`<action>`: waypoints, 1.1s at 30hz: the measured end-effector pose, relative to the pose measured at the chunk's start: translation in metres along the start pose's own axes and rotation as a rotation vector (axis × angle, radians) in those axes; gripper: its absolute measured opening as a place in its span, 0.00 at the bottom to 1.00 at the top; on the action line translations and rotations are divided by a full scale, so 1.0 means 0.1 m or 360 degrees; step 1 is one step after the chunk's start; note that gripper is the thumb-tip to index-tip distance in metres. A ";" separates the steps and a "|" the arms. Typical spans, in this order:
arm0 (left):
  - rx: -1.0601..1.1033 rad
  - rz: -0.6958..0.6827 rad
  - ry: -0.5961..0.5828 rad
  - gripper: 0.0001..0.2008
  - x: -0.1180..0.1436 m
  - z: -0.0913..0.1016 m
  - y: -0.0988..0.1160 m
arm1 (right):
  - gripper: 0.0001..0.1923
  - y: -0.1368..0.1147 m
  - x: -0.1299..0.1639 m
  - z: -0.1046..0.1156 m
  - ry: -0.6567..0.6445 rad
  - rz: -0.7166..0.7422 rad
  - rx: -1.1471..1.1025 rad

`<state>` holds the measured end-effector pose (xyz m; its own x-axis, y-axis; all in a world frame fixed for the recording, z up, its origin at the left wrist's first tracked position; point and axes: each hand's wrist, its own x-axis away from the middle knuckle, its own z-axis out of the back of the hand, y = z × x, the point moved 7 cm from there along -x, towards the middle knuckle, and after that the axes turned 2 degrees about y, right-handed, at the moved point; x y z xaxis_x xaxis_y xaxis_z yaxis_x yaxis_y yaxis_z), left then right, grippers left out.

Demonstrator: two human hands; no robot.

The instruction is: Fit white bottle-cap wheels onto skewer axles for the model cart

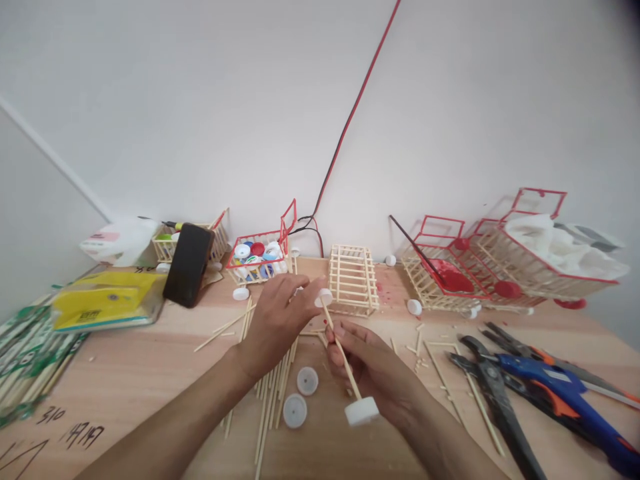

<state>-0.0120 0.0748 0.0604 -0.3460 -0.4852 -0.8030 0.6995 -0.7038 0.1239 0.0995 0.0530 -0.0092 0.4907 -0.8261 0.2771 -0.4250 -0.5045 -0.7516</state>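
Across the wooden table [150, 373], loose sticks [273, 393] are lying in a scatter beneath two bare forearms. Along the wall, stick-built carts are standing in a row: a red-trimmed pair [480, 267] at the right, one carrying white plastic, a plain cage [353, 279] in the middle, and a basket of caps [257, 259] to its left. A yellow packet [107, 300] is lying at the left edge with a black phone [187, 265] leaning just beside it. A blue glue gun [555, 390] and black pliers [493, 387] are resting at the right, touching one another.

Near the middle, the right hand [377, 373] is closing its grip around a stick axle [340, 350], which is tilting up and away. A white cap [361, 411] is sitting on the axle's near end, just below that hand. The left hand [277, 320] is pinching a smaller white cap [325, 297] at the far end of the axle, just in front of the cage. Two more loose caps [301, 395] are lying on the table between the wrists.
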 end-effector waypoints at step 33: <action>0.0254 -0.0013 0.0163 0.08 0.00 0.17 0.20 | 0.09 -0.46 0.10 0.10 0.0471 0.0771 0.1349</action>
<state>-0.0092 0.0520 0.0731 -0.2801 -0.4293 -0.8586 0.5860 -0.7849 0.2013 0.1312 0.0702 0.0222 0.1527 -0.9811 -0.1191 0.2070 0.1496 -0.9668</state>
